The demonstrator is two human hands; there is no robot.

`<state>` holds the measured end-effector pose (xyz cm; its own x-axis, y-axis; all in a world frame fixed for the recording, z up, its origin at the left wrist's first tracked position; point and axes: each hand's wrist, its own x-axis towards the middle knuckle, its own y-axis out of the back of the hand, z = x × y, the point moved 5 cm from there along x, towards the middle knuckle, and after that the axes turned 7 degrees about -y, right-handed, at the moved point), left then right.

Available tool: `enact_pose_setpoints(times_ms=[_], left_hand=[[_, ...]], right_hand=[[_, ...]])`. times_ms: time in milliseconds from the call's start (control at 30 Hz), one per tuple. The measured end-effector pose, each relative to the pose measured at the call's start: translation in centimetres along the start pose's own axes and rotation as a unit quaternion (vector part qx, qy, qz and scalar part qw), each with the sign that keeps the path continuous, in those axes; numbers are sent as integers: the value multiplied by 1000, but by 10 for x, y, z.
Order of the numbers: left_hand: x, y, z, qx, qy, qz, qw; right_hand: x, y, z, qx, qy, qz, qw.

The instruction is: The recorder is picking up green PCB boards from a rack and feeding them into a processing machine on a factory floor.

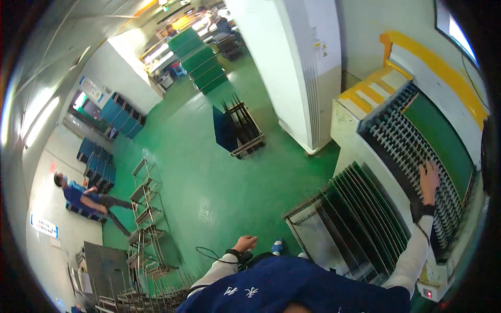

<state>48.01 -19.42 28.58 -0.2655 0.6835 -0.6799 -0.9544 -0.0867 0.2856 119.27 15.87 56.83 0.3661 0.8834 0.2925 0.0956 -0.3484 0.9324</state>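
Observation:
My right hand (429, 180) reaches over the roller conveyor (404, 143) of a machine, its fingers spread beside the near edge of a large green panel (441, 138). Whether the fingertips touch the panel or the rollers is hard to tell. The panel lies on the far side of the conveyor. Low in front of my body, my left hand (245, 243) hangs with its fingers curled in, and nothing shows in it. A dark band and a looped cord (207, 253) sit at that wrist.
A rack of upright green panels (365, 208) stands between me and the machine. Ahead are a tall white cabinet (292, 68) and a wheeled rack (242, 128). Empty metal racks (148, 229) line the left, where a person (86, 201) walks. Green stacks (195, 60) stand farther off.

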Motion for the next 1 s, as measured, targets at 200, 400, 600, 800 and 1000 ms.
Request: enact_pose_setpoints(times_ms=[200, 400, 600, 800, 1000], left_hand=[[17, -16, 12, -15, -18, -77, 997], [28, 2, 10, 9, -14, -73, 997], [41, 40, -32, -51, 23, -74, 996], [42, 69, -57, -56, 37, -66, 996], [45, 80, -71, -111, 65, -110, 986]], right_hand=[[-60, 38, -28, 43, 52, -14, 998], [-141, 59, -63, 210, 46, -129, 968], [-223, 68, -132, 266, 22, -245, 932], [-292, 55, -177, 272, 31, -303, 913], [-323, 43, -204, 201, 10, -300, 932]])
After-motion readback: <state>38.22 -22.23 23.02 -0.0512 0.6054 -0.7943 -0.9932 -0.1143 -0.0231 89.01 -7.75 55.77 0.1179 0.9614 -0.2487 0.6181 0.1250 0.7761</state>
